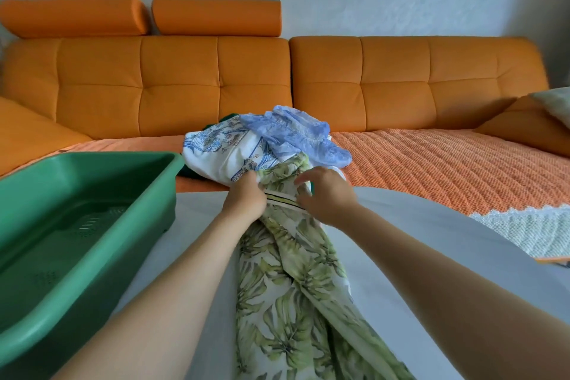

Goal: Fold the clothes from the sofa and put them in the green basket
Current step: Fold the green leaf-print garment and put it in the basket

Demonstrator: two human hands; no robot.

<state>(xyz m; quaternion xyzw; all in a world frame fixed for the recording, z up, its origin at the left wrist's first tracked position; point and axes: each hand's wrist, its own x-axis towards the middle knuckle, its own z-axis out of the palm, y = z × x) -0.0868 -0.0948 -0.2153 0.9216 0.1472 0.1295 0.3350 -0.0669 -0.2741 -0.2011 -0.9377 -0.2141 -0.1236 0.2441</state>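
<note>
The left hand [245, 197] gripped the leaf-print garment [293, 287] with its fingers curled into the cloth, just beside a striped waistband [282, 199]. The right hand [327, 197] was at the other end of this waistband. Its fingers were bent and held the same cloth, with the fingertips pressing into the fabric. The two hands were near each other, and the waistband was stretched between them. Both forearms were bare.

From the hands, the leaf-print garment ran down toward the person in a long, crumpled strip over a white table [401, 241]. Its upper end touched the pile of clothes at the front edge of the sofa [185, 77].

In this pile lay a white garment with blue print [216, 151], and a light blue lacy garment [296, 133] lay on top of it. A dark green cloth [191, 171] showed a little under the pile, on its left side.

The green basket [132, 219] stood on the table to the left of the left arm, near the pile, and its perforated bottom was visible.

The sofa was orange, with two headrests [74, 15] on its left part. An orange knitted cover [431, 163] lay on the seat. At the far right there was a pale cushion [555, 102], and a white lace cloth [524, 231] hung at the edge of the seat.
</note>
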